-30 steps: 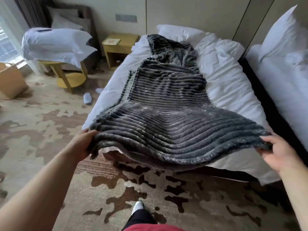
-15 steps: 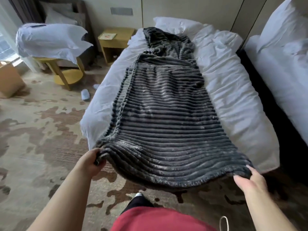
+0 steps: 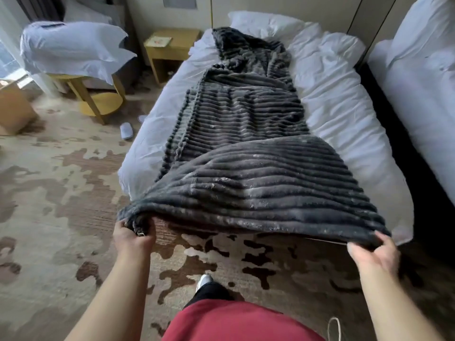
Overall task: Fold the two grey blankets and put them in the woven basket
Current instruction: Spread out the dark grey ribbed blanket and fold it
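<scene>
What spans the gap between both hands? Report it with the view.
The lifted near edge of the grey blanket runs from the left hand to the right hand, each holding a corner; carpet and a shoe below. Head view.

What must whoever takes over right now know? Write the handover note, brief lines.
Hands: left grip is curled round the near left corner of the grey blanket; right grip pinches the near right corner.
Where: the blanket is stretched lengthwise along the bed, its near edge lifted past the foot and its far end bunched by the pillow.
Done: blanket laid out; no finished fold shows.
Left: fold it, fold the second blanket, and put both in the woven basket. Neither the basket nor a clearly separate second blanket is in view.
</scene>
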Demonstrator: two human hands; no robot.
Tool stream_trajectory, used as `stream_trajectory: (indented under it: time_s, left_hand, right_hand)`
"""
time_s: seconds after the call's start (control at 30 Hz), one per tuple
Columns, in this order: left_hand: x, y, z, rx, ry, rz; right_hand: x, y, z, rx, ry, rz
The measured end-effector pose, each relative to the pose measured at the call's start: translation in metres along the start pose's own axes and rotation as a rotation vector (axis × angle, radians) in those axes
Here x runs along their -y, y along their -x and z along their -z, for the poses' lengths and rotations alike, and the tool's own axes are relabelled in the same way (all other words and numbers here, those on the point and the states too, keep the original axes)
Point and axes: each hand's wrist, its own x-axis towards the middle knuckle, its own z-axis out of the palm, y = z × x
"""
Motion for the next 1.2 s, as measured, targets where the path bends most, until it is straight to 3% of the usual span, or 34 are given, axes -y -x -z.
stream_trajectory:
  time_s: [0.07, 0.17, 0.2, 0.27, 0.3, 0.33, 0.47, 0.77, 1.0, 1.07, 1.13, 1.2]
  left_hand:
    - [0.0, 0.001, 0.016, -0.051, 0.042, 0.0]
    - [0.002, 0.001, 0.029, -0.071, 0.072, -0.022]
    - [0.003, 0.001, 0.028, -0.076, 0.059, -0.025]
    - [0.006, 0.0, 0.022, -0.083, 0.006, -0.01]
    - [0.009, -0.001, 0.018, -0.091, -0.011, 0.005]
    - [0.011, -0.003, 0.014, -0.097, -0.016, 0.016]
    - [0.014, -0.012, -0.008, -0.109, 0.017, 0.053]
    - [0.009, -0.069, -0.094, -0.084, 0.024, 0.112]
    - [0.027, -0.186, -0.21, -0.147, -0.037, 0.144]
    - [0.034, -0.237, -0.247, -0.084, -0.071, 0.105]
    - [0.047, -0.297, -0.276, -0.029, -0.05, 0.084]
    - [0.067, -0.352, -0.288, -0.055, -0.348, 0.023]
  right_hand:
    - [-0.009, -0.01, 0.035, -0.035, 0.106, 0.07]
    - [-0.03, -0.027, 0.055, 0.235, 0.415, 0.009]
    - [-0.023, -0.026, 0.056, 0.262, 0.388, -0.071]
    - [0.003, -0.035, 0.055, 0.133, 0.098, -0.132]
    - [0.003, -0.034, 0.052, -0.013, 0.061, 0.019]
    - [0.001, -0.042, 0.047, -0.092, -0.036, 0.053]
    - [0.006, -0.041, 0.01, -0.044, -0.06, -0.009]
    - [0.006, -0.067, -0.1, -0.015, -0.121, -0.012]
    - [-0.006, -0.144, -0.236, 0.078, -0.095, 0.028]
    - [-0.014, -0.19, -0.277, 0.073, -0.133, 0.056]
    - [-0.027, -0.242, -0.314, -0.011, 0.0, 0.088]
    - [-0.053, -0.296, -0.341, -0.08, 0.304, 0.048]
